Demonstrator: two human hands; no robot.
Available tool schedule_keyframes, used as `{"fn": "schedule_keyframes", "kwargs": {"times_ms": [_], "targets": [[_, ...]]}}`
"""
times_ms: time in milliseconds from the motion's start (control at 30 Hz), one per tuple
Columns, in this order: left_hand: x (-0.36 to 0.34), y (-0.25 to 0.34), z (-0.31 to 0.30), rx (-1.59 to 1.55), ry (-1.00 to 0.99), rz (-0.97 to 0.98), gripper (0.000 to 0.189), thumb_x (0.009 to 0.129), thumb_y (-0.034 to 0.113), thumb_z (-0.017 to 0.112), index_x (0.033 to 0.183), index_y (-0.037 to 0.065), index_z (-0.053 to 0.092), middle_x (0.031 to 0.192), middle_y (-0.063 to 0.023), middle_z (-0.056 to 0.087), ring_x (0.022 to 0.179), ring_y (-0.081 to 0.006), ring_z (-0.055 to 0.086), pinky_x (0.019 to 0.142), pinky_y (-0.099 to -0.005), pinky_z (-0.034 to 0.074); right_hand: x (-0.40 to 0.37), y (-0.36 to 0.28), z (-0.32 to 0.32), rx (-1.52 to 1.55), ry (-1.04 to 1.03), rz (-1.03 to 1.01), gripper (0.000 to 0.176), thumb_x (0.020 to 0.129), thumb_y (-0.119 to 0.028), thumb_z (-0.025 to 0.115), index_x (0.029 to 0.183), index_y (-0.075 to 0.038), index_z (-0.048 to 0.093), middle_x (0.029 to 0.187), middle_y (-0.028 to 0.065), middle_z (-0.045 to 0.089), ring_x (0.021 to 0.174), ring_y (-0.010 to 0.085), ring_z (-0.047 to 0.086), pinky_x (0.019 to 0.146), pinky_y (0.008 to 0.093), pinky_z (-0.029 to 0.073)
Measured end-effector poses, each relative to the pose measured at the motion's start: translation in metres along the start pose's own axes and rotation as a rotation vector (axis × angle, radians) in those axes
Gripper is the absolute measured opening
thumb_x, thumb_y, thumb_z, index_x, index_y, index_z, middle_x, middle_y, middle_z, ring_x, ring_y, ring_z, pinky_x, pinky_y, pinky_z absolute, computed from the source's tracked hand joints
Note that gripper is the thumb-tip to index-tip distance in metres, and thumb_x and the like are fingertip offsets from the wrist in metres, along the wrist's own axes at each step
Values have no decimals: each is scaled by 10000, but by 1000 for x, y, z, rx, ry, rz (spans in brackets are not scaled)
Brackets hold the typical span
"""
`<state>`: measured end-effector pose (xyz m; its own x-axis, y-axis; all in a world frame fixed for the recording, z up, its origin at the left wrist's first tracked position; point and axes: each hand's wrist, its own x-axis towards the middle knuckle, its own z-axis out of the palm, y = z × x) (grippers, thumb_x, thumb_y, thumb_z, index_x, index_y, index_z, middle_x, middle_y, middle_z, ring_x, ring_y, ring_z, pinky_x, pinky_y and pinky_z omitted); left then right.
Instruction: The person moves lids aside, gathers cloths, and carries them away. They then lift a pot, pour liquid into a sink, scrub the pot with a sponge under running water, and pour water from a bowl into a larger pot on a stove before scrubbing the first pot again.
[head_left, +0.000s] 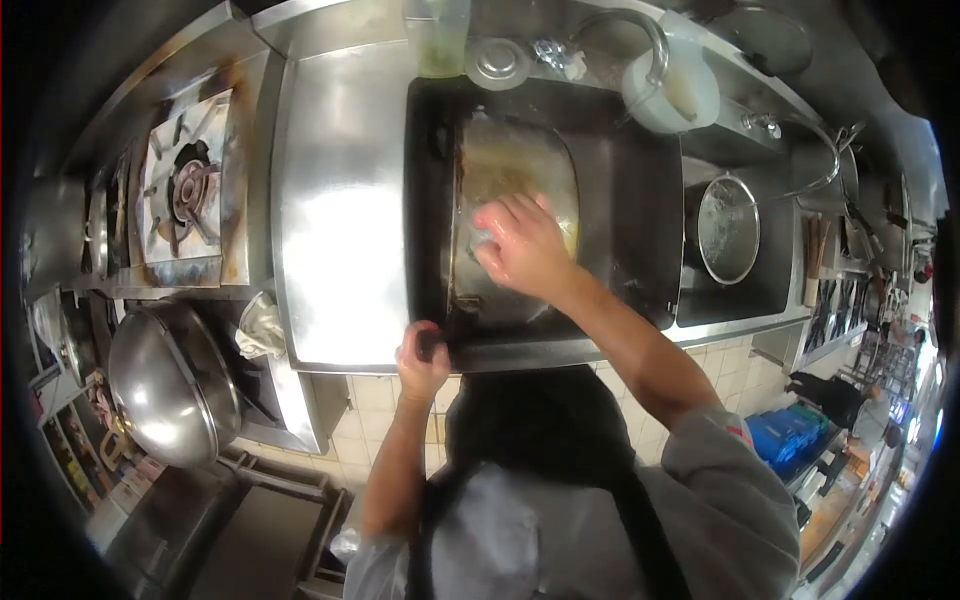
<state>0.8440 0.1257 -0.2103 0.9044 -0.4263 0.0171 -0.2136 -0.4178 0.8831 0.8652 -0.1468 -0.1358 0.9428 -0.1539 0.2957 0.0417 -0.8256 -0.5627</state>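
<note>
A greasy, wet flat metal piece (500, 145) with a curved right edge lies in the large dark sink (630, 220). My right hand (525, 245) is over its middle, fingers curled down against the surface. A bit of something pale shows beside the fingers, but I cannot tell what it is. At the sink's front edge, my left hand (424, 362) is closed round a dark, rounded handle-like part (431, 345). A small metal bracket (467, 302) shows at the near end of the metal piece.
Left of the sink is a steel counter (340, 200), then a gas burner (190, 190) and a big steel bowl (165, 380). A white bucket (670, 85) stands under a faucet at the back. A round strainer (729, 230) sits in the smaller right sink. Far right, a person (872, 415) stands.
</note>
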Motion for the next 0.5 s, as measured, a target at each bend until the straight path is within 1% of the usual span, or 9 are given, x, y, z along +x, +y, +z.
{"fn": "schedule_keyframes", "kwargs": {"times_ms": [33,133,167,267,300,400,433,467,500], "targets": [[0,-2,1,9,-10,-15,270,736,23,625,1006,34,615,887,-151,680,777,-363,688,712,-396,555,3,11,0,-6,34,-29,217,755,-151,629,954,-68,604,860,152,668,817,373,647,750,504,489],[-2,-3,1,40,-9,-13,235,745,34,602,980,36,615,874,-154,666,763,-347,687,714,-382,547,59,63,-17,92,-79,466,266,754,-123,646,1011,-63,619,900,167,667,876,389,643,799,476,514],[-4,-5,-2,52,-8,-8,235,742,40,604,977,36,616,871,-154,665,761,-348,686,713,-382,546,65,82,-9,-23,21,349,245,765,-135,654,1002,-79,627,892,156,674,865,368,657,806,457,519],[-8,-9,-1,50,-2,-5,239,733,53,610,971,37,616,864,-153,662,757,-350,683,711,-383,545,38,36,5,14,8,207,242,773,-153,650,1003,-80,620,884,153,675,857,367,658,805,470,516],[-5,-8,0,41,1,-9,241,730,57,611,970,38,615,862,-152,662,757,-351,682,711,-385,544,25,22,5,38,-36,66,229,777,-158,650,991,-83,614,886,141,675,847,360,657,808,477,511],[-2,-5,3,57,-2,14,241,717,54,607,958,41,607,848,-149,664,751,-346,680,706,-393,544,31,41,-7,88,-42,83,228,772,-153,644,983,-76,604,885,150,671,844,377,648,784,492,515],[-6,-6,3,79,-4,6,240,715,53,606,955,40,606,846,-149,665,749,-344,680,704,-393,544,47,58,-17,81,-81,284,227,784,-140,628,999,-70,605,903,170,669,865,402,643,759,499,525],[-7,-8,0,105,-2,2,240,713,52,605,953,40,604,844,-149,665,747,-342,680,702,-394,544,61,95,-11,37,-70,364,233,791,-150,623,1009,-66,608,904,189,666,873,420,640,742,502,532],[-7,-7,-1,98,7,-2,238,713,52,604,950,39,603,845,-149,665,748,-342,679,702,-393,544,71,97,-10,9,-73,381,230,787,-157,628,1000,-72,616,892,187,667,866,419,642,746,498,535]]}}
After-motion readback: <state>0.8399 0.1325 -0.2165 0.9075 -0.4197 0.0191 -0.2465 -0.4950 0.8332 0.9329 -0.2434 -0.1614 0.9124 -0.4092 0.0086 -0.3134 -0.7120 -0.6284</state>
